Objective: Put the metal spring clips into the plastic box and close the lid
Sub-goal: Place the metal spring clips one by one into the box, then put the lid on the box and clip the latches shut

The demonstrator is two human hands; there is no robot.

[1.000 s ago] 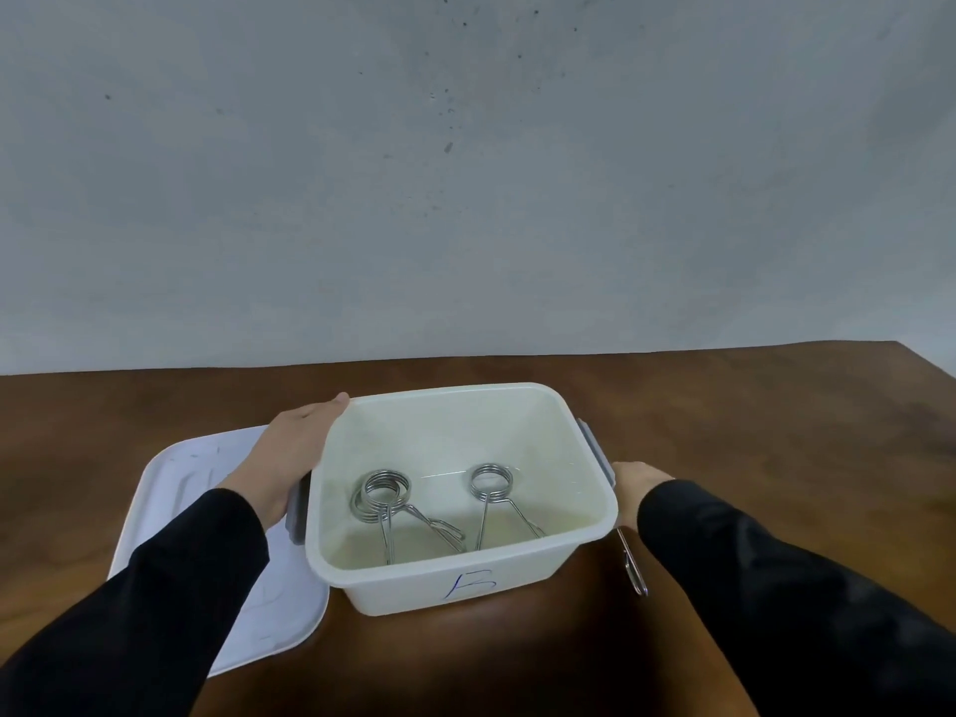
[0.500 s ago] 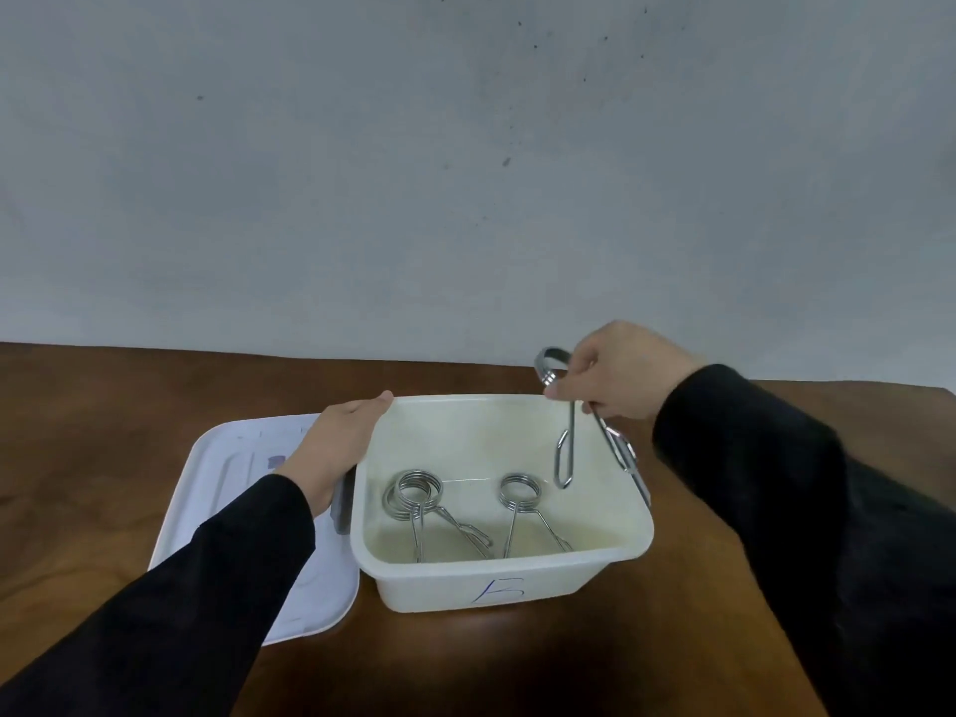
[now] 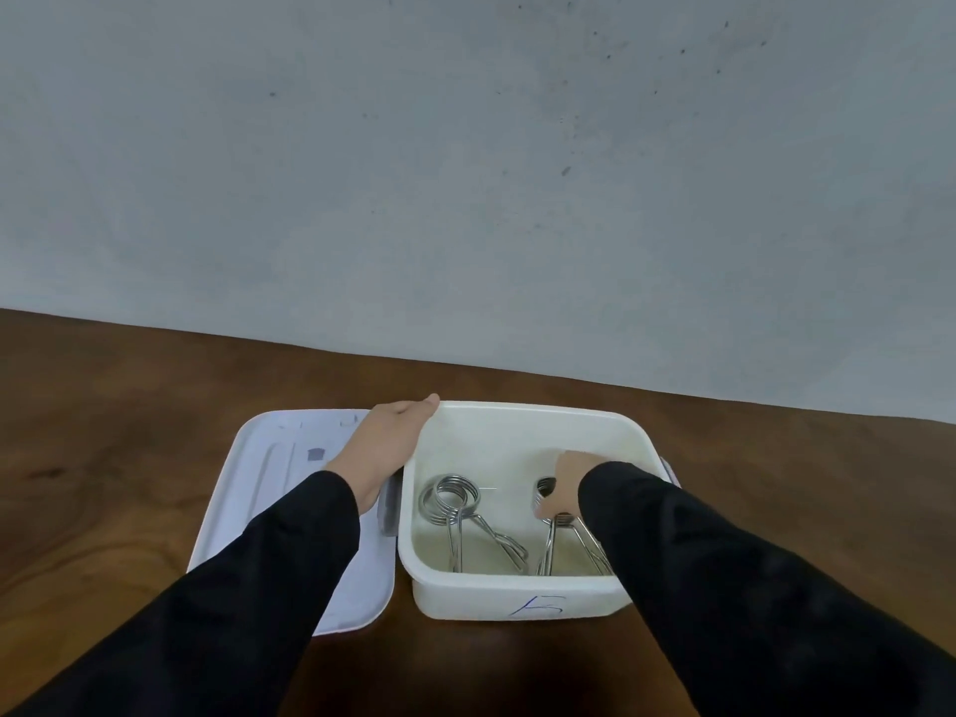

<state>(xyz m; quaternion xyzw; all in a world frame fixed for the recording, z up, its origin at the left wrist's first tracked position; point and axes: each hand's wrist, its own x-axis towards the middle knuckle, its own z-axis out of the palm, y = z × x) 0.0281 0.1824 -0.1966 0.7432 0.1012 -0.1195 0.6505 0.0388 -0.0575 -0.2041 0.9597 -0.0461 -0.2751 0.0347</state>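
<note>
Holding the white plastic box (image 3: 522, 595) steady, your left hand (image 3: 385, 447) lies flat against its left wall. Inside it, your right hand (image 3: 566, 483) pinches a shiny metal spring clip (image 3: 558, 540) to set it down.

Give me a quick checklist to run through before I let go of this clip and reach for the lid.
1. Right hand inside the white plastic box, low near the floor: ok.
2. Grip on the metal spring clip released: not ok, fingers are closed around its coil end.
3. Other coiled metal clip lying flat in the box: ok.
4. Left hand steadying the box's left rim: ok.
5. White plastic lid within reach, flat on the brown wooden table left of the box: ok.
6. No clips left outside the box: cannot tell, the sleeves hide part of the table.
</note>
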